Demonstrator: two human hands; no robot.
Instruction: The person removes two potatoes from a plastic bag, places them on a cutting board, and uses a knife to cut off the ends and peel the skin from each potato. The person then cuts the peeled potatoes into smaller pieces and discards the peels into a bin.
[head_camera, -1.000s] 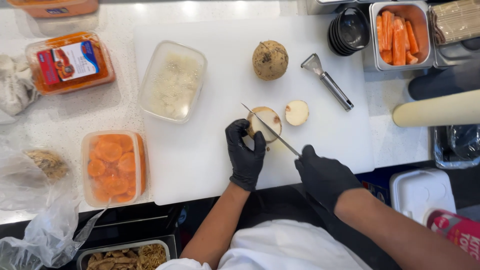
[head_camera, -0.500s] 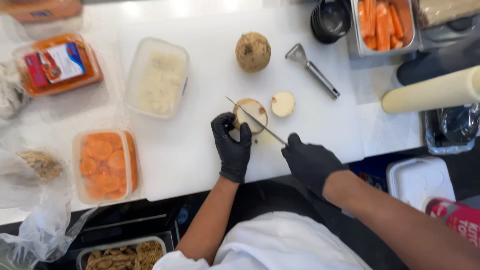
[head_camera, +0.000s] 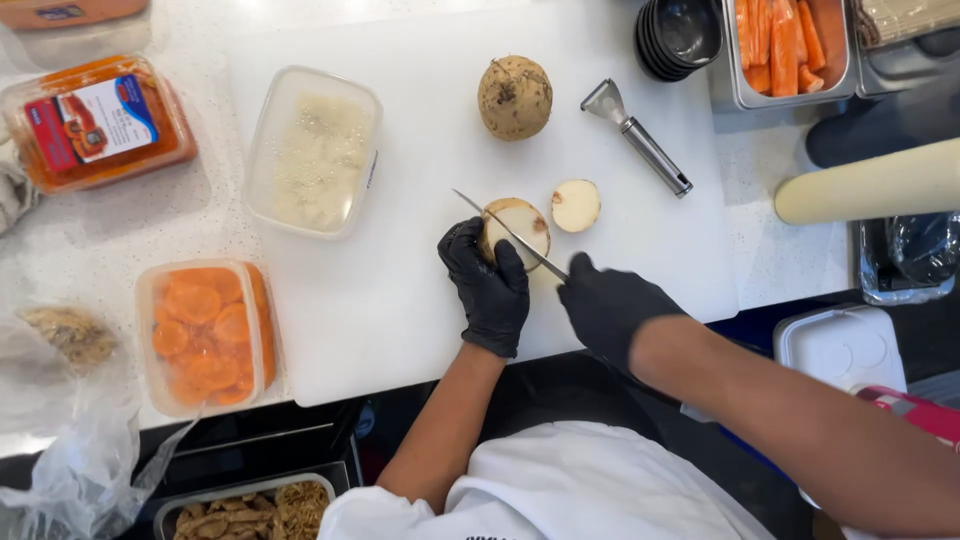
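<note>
On the near half of the white plastic cutting board (head_camera: 400, 300), the left hand (head_camera: 488, 285), in a black glove, is clamped over a pale, partly peeled round root (head_camera: 516, 228), fingers curled back, apparently to hold it firm and clear of the edge. Just right of it, the black-gloved right hand (head_camera: 612, 305) is closed on the handle of a slim steel knife (head_camera: 505, 232), whose blade lies slantwise across the root's cut face. A cut-off round slice (head_camera: 576, 205) lies just right of the root, an unpeeled brown root (head_camera: 514, 97) and a metal peeler (head_camera: 640, 140) wait at the board's far edge within reach, and a clear tub of orange carrot slices (head_camera: 208, 332) sits off the board's left edge.
</note>
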